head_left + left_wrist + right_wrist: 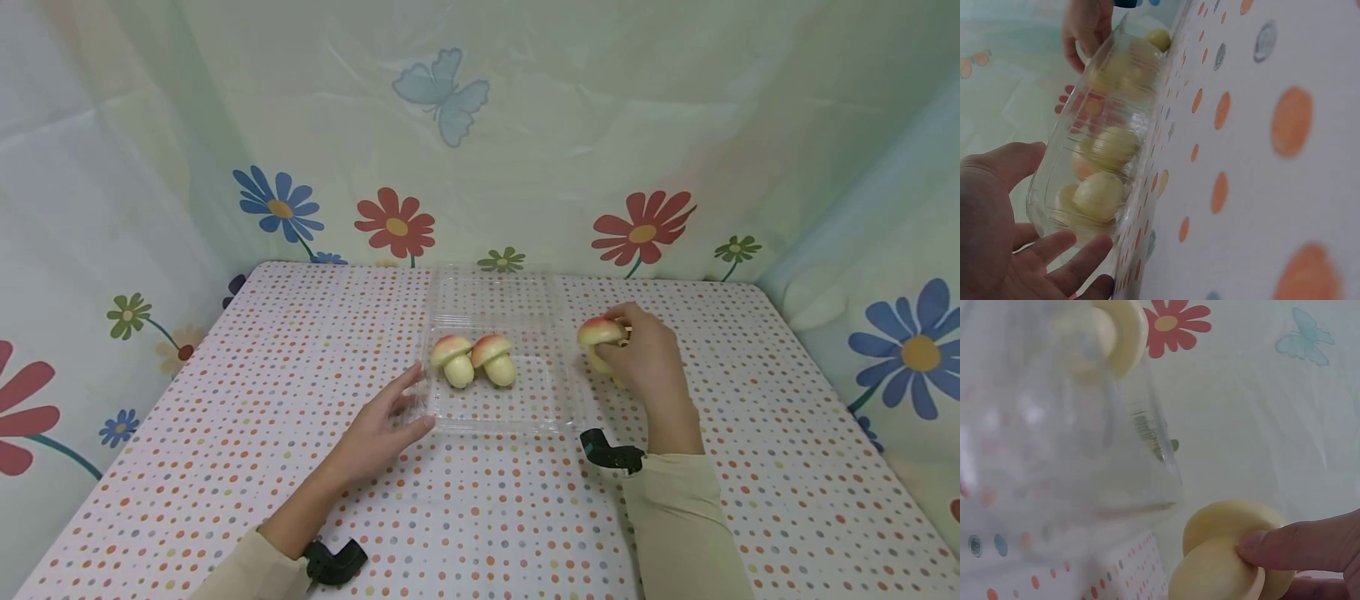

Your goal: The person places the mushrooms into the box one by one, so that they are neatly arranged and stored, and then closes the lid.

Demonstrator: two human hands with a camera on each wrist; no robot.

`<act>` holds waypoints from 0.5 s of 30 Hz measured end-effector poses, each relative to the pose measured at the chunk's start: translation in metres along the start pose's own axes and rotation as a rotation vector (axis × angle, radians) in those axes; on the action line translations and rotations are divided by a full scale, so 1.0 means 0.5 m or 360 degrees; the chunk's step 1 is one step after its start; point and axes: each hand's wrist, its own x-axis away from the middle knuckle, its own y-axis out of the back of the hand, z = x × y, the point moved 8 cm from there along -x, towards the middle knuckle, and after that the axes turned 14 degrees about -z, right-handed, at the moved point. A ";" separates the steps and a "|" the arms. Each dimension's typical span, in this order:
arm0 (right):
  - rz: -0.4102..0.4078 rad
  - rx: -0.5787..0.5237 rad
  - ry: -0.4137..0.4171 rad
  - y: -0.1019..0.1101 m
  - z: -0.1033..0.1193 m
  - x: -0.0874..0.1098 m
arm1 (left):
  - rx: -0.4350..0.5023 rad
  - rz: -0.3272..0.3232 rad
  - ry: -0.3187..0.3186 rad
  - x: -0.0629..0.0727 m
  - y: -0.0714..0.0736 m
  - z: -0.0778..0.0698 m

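Observation:
My right hand (648, 354) pinches a toy mushroom (600, 331) with a red-tinged cream cap, just right of a clear plastic container (536, 417). In the right wrist view, the thumb presses on the held mushroom (1216, 575) where stem meets cap. Two similar mushrooms, a left one (453, 360) and a right one (495, 360), lie side by side in the container's left half. My left hand (378, 437) is at the container's left side, fingers spread and loosely bent. The left wrist view shows its thumb and fingertips right at the container wall (1038, 194).
The container's transparent lid (491, 292) is folded back toward the rear wall. A dotted cloth (480, 517) covers the table. A flower-printed curtain (525, 167) stands behind and at both sides. Black wrist mounts (611, 454) sit at both sleeves.

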 end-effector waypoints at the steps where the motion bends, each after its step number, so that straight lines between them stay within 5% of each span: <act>1: -0.0012 -0.0008 0.0004 0.002 0.002 0.001 | 0.0001 0.0002 -0.0003 0.000 0.000 0.001; 15: -0.0105 -0.0092 0.0027 0.025 0.029 0.005 | 0.0009 0.0008 -0.0009 -0.002 -0.001 0.004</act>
